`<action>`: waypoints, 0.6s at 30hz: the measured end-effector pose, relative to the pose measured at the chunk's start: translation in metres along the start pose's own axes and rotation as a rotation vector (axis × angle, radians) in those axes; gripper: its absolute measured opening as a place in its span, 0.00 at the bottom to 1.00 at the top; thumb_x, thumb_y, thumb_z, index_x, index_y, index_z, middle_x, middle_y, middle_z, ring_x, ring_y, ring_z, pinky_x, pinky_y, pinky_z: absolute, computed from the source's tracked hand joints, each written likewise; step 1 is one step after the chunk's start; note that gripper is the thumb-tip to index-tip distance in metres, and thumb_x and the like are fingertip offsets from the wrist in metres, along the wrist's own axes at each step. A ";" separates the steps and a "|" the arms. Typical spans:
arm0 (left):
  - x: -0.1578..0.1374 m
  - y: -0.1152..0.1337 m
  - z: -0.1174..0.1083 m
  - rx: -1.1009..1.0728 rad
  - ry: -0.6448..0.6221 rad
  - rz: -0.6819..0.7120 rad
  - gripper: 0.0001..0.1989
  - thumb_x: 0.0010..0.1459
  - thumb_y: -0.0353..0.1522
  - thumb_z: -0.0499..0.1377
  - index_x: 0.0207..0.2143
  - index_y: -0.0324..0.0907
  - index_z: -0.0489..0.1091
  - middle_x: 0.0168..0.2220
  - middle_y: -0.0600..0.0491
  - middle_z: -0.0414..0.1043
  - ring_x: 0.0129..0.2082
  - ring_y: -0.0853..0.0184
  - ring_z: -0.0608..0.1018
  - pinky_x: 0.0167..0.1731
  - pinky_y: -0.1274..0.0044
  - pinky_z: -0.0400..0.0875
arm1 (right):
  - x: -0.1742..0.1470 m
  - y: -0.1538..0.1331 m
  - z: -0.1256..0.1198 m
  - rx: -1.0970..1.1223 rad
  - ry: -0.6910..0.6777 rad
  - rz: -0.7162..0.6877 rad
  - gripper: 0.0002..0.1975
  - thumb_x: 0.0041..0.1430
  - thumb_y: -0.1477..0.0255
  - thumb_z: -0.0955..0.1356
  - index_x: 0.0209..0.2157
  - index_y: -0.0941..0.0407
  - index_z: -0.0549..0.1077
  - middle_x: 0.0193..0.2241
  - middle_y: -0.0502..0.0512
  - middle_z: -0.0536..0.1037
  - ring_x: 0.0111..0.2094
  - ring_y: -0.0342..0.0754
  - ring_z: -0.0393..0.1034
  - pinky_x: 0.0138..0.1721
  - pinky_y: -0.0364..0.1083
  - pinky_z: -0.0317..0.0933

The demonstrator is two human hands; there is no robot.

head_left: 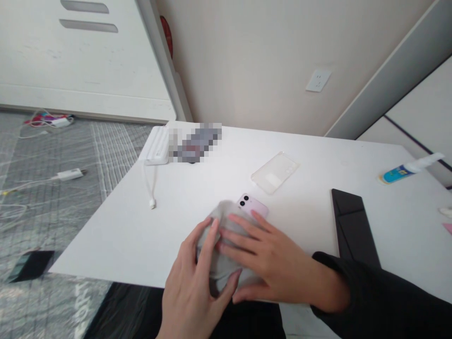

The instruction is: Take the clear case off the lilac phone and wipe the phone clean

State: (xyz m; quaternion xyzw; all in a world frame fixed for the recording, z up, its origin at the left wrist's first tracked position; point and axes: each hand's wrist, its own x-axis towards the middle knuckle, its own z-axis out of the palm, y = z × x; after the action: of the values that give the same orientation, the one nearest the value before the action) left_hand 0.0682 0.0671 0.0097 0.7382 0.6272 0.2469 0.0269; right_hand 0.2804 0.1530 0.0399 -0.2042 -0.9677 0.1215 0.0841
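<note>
White power strip (157, 147) and its cable (150, 186) are lying at the table's (116, 235) far left. Left hand (192, 287) is resting on the grey cloth (221, 263) at the near edge, fingers spread and lightly curled on its left side. Right hand (268, 256) is pressing flat on the cloth, fingers apart. Cloth is covering a pink phone (252, 205), camera end sticking out. Clear case (274, 172) is lying beyond; black folded stand (351, 226) and spray bottle (409, 169) further right.

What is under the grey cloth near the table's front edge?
A pink phone lies under the grey cloth, with only its camera corner showing. The rest is covered by the cloth, which the left hand and right hand press on.
</note>
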 end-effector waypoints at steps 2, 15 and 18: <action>0.000 0.000 0.001 0.012 0.027 -0.004 0.41 0.65 0.44 0.60 0.74 0.44 0.48 0.65 0.39 0.61 0.57 0.54 0.76 0.50 0.66 0.80 | -0.001 0.002 0.000 -0.082 0.080 0.200 0.42 0.69 0.44 0.60 0.71 0.61 0.60 0.72 0.62 0.60 0.75 0.67 0.42 0.71 0.71 0.45; 0.002 -0.012 -0.011 0.008 -0.017 0.083 0.42 0.67 0.46 0.58 0.75 0.42 0.45 0.69 0.37 0.57 0.56 0.55 0.79 0.44 0.72 0.83 | -0.002 -0.008 0.008 -0.187 0.147 0.252 0.50 0.63 0.37 0.60 0.69 0.66 0.63 0.70 0.69 0.63 0.68 0.65 0.60 0.69 0.64 0.55; 0.008 -0.024 -0.014 0.036 -0.021 0.128 0.43 0.66 0.50 0.57 0.75 0.45 0.45 0.69 0.37 0.59 0.54 0.54 0.81 0.40 0.72 0.84 | -0.002 -0.008 0.006 -0.208 0.061 0.048 0.46 0.67 0.39 0.56 0.73 0.57 0.55 0.72 0.66 0.57 0.72 0.64 0.52 0.70 0.62 0.53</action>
State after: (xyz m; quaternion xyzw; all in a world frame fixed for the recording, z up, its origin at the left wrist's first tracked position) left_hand 0.0417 0.0757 0.0165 0.7796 0.5828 0.2290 0.0044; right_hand 0.2780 0.1439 0.0362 -0.2385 -0.9669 0.0161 0.0887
